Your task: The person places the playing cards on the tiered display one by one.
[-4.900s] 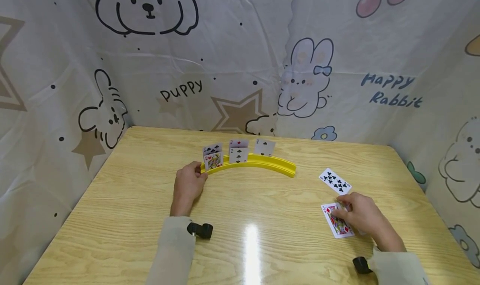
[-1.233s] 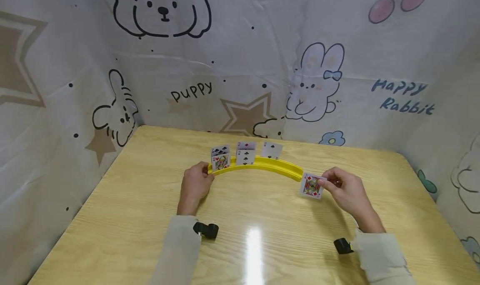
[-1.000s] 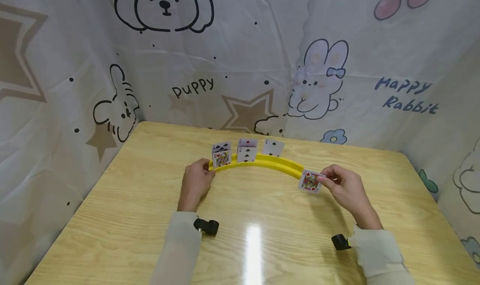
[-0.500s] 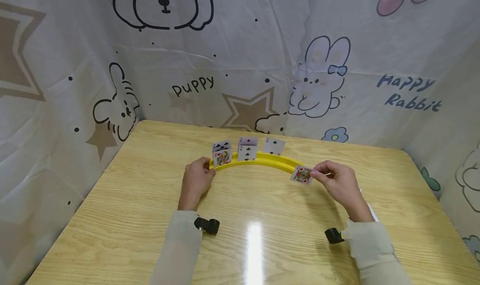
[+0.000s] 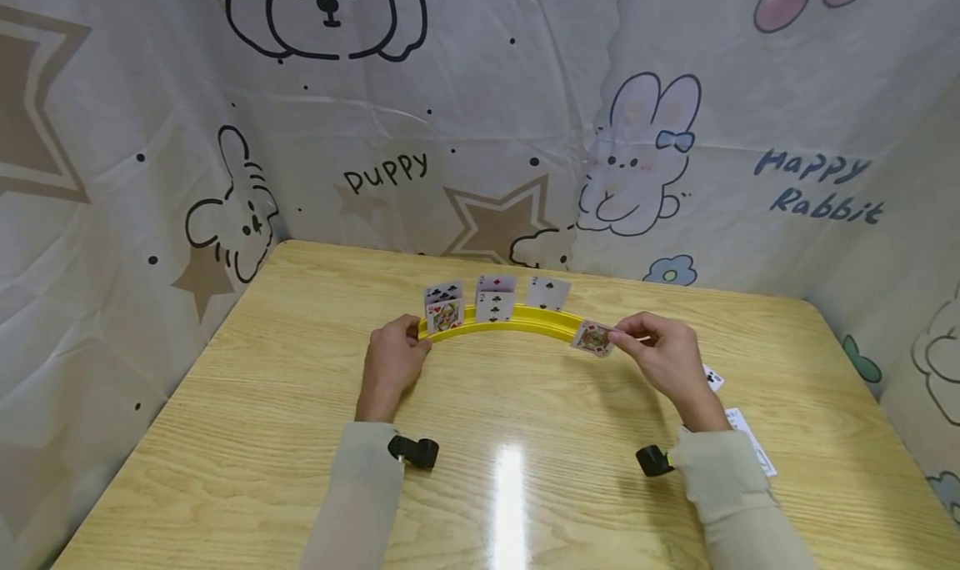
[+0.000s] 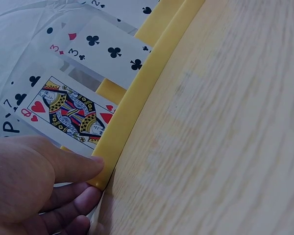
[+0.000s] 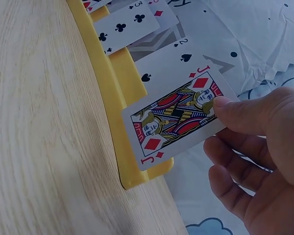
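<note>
Pinching the jack of diamonds (image 7: 174, 117) by its right-hand edge, the right hand (image 5: 660, 357) has its thumb on the face and its fingers behind, a hold that leaves most of the card uncovered, probably so that it stays easy to steer. The card slants across the right end of the yellow card holder (image 5: 525, 326), right of centre in the head view; whether its lower edge touches the groove I cannot tell. The left hand (image 5: 393, 362) grips the holder's other end, thumb against the front wall, seemingly to stop the curved strip sliding. Above that thumb in the left wrist view stands the queen of hearts (image 6: 76, 115), a seven of clubs (image 5: 444, 292) behind it; next come the three of clubs (image 6: 105, 49) before a three of diamonds (image 5: 496, 282), then the two of spades (image 7: 166, 63), the rear cards sitting higher, perhaps to keep their corners readable. Only the head view shows a card with black pips (image 5: 713, 378) and a half-hidden card (image 5: 750, 441) on the wooden table (image 5: 225, 437) at right; only the right wrist view makes the jack's letters legible.
</note>
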The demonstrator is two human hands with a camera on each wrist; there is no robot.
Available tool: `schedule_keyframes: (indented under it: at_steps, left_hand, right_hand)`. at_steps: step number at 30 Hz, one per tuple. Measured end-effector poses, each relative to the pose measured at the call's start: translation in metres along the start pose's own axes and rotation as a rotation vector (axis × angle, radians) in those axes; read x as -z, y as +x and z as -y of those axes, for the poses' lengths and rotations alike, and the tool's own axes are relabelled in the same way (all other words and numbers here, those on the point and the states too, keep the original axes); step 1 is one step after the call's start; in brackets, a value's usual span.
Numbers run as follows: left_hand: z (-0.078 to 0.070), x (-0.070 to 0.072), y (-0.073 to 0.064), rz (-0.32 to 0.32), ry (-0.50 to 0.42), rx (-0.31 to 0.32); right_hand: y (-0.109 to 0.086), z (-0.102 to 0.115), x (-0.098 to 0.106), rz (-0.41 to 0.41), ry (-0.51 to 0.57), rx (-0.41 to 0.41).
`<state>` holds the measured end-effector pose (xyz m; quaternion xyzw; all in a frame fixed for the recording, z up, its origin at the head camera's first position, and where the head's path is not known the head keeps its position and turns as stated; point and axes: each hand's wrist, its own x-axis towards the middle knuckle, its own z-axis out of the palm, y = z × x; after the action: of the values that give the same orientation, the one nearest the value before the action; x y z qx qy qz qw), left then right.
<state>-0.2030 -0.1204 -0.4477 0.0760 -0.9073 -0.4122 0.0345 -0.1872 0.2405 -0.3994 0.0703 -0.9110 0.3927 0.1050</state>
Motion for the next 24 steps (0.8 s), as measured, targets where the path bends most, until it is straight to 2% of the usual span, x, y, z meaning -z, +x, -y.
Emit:
schedule_keyframes:
  at_steps: [9, 24]
  left_hand:
    - [0.001, 0.0, -0.001, 0.0, -0.004, 0.006]
    - [0.002, -0.001, 0.001, -0.006, -0.009, -0.006]
  right_hand:
    - [0.006, 0.007, -0.008, 0.03, 0.023, -0.027]
    - [0.018, 0.014, -0.022, 0.034, 0.056, -0.047]
